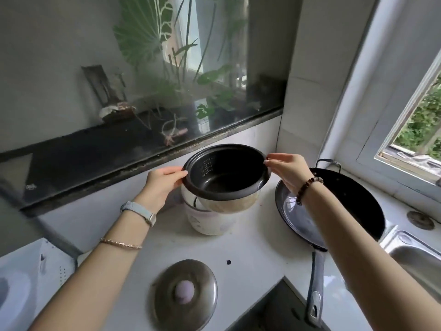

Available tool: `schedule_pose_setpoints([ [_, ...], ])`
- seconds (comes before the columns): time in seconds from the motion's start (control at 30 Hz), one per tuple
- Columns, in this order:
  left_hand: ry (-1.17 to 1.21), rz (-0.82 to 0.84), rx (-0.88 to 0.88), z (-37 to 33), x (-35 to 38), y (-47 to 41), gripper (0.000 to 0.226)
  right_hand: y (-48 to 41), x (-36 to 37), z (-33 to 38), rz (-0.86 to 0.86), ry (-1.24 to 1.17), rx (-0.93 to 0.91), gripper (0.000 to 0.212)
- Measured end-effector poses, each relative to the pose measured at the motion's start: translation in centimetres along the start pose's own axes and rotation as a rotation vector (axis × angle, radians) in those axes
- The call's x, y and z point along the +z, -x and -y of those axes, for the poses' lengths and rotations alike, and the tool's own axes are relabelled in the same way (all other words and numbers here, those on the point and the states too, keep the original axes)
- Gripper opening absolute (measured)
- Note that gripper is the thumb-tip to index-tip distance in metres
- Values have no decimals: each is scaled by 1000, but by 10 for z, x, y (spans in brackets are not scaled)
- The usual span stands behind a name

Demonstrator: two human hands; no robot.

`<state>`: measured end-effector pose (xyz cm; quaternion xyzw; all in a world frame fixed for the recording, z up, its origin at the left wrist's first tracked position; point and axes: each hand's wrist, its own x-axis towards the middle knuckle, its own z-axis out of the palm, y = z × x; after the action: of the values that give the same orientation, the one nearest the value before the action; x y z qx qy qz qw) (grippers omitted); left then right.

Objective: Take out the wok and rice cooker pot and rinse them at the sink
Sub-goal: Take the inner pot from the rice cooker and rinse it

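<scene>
The dark rice cooker pot (226, 177) is lifted partly out of the white rice cooker body (210, 222), tilted with its opening toward me. My left hand (161, 185) pinches the pot's left rim. My right hand (287, 169) pinches its right rim. The black wok (358, 199) lies on the white counter to the right, partly behind my right forearm, with its long grey handle (316, 285) pointing toward me. A steel sink (420, 254) shows at the right edge.
The cooker's metal lid (186, 295) with a pale knob lies on the counter in front. A dark ledge (95, 158) and glass pane run behind the cooker. A window (417, 120) is at right, a white appliance (28, 287) at lower left.
</scene>
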<state>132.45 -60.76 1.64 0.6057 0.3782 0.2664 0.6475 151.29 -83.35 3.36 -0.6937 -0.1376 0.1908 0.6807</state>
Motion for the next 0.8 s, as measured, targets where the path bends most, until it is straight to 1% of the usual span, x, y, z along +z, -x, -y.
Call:
schedule_pose_setpoints([
  [0.13,-16,-61,-13,7,-10,-26,30,-26,26,-6,20,29,24,48],
  [0.37,-156,-252,-77,32,-11,-55,33,-64,53,-31,78,59,115,48],
  [0.5,-209,-301,-109,49,-6,-61,21,-81,60,-52,101,114,158,45],
  [0.6,-236,-349,-92,59,-1,-65,20,-91,62,-64,100,164,157,45],
  [0.7,-238,-389,-85,65,3,-69,36,-101,64,-72,103,205,153,44],
  [0.8,-223,-411,-66,67,6,-71,39,-109,67,-82,110,213,186,43],
])
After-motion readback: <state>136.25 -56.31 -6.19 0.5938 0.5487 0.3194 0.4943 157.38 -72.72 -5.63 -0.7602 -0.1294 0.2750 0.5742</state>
